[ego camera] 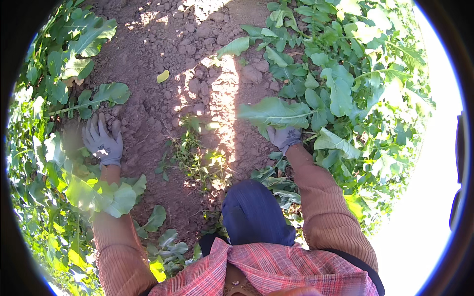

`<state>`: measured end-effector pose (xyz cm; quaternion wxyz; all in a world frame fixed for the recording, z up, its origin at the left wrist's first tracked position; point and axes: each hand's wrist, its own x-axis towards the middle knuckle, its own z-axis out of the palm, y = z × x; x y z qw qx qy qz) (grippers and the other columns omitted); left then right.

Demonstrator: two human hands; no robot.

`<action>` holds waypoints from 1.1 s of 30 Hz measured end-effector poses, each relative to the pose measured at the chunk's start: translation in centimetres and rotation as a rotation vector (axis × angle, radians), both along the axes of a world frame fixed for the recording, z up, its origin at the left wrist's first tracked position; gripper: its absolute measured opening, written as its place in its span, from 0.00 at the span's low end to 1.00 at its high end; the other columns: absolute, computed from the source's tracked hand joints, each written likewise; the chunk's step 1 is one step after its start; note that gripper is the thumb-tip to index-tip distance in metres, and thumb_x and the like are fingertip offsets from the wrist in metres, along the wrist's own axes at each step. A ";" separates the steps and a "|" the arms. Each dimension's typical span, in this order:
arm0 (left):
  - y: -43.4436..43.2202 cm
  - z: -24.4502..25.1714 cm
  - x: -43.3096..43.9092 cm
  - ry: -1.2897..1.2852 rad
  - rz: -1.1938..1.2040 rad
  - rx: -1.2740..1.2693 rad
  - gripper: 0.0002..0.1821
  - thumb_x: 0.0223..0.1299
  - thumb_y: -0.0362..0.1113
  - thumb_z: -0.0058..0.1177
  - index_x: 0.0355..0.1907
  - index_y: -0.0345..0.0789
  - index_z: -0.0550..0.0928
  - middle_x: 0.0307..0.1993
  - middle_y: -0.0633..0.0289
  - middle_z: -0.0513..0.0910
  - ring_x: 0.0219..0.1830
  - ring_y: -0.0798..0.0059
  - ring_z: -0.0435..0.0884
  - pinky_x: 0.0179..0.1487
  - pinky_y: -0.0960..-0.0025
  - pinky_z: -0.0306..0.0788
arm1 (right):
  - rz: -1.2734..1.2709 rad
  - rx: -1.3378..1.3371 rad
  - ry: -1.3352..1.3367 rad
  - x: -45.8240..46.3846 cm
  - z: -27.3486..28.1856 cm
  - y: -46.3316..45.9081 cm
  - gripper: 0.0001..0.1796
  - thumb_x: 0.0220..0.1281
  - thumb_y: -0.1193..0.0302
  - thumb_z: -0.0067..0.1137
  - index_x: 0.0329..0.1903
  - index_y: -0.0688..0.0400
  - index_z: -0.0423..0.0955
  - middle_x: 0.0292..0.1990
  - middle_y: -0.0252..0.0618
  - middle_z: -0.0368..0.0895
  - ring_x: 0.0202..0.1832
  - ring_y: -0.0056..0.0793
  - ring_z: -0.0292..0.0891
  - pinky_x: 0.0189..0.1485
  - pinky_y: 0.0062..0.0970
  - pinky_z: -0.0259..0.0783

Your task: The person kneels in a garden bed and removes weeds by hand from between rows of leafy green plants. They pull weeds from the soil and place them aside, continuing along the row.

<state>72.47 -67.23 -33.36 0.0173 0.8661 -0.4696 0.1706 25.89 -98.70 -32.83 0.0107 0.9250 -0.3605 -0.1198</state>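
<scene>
My left hand (pixel 103 141), in a grey work glove, lies back up on the brown soil (pixel 148 122). Its fingers are apart and their tips look soiled. Just above it a lobed leaf (pixel 111 93) reaches over the ground from the left-hand plants. A broad pale green leaf (pixel 105 194) covers part of my left forearm. On the other side, my right hand (pixel 286 137), gloved the same way, is low among the right-hand plants (pixel 335 88). A long leaf (pixel 276 113) hides most of its fingers, so I cannot see whether they hold anything.
Between my hands grows a patch of small weeds (pixel 200 159). Clods (pixel 251 73) lie along the strip of soil, with a yellow leaf (pixel 163 76) farther up. Dense leafy plants (pixel 33 148) line the left side. My bent knee in dark blue cloth (pixel 255 214) is close in front.
</scene>
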 end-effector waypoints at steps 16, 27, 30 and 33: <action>-18.4 6.5 -10.7 0.535 -0.010 -0.073 0.23 0.55 0.42 0.64 0.54 0.40 0.81 0.55 0.55 0.78 0.55 0.55 0.75 0.60 0.53 0.68 | 0.086 0.509 -0.175 -1.1 -3.4 -0.6 0.25 0.66 0.52 0.48 0.58 0.52 0.75 0.59 0.44 0.76 0.62 0.51 0.68 0.69 0.51 0.58; -43.3 2.7 -29.5 0.958 -0.521 0.350 0.15 0.61 0.41 0.60 0.49 0.39 0.81 0.45 0.60 0.79 0.46 0.67 0.75 0.49 0.66 0.70 | 0.105 0.607 -0.252 -1.6 -3.2 -0.2 0.23 0.66 0.53 0.49 0.56 0.52 0.76 0.57 0.44 0.77 0.60 0.51 0.70 0.67 0.50 0.61; -42.6 0.3 -30.2 1.021 -0.420 0.350 0.14 0.63 0.41 0.60 0.48 0.38 0.81 0.43 0.62 0.80 0.43 0.71 0.75 0.46 0.69 0.69 | 0.101 0.614 -0.267 -2.3 -3.2 0.2 0.22 0.66 0.54 0.49 0.55 0.52 0.76 0.56 0.44 0.78 0.60 0.51 0.71 0.66 0.50 0.61; -40.2 -0.8 -29.9 1.160 -0.292 0.253 0.13 0.64 0.41 0.59 0.46 0.38 0.81 0.41 0.63 0.80 0.39 0.74 0.75 0.42 0.71 0.69 | 0.105 0.620 -0.280 -3.2 -2.8 0.4 0.22 0.66 0.54 0.49 0.55 0.52 0.76 0.56 0.44 0.78 0.59 0.51 0.71 0.65 0.50 0.62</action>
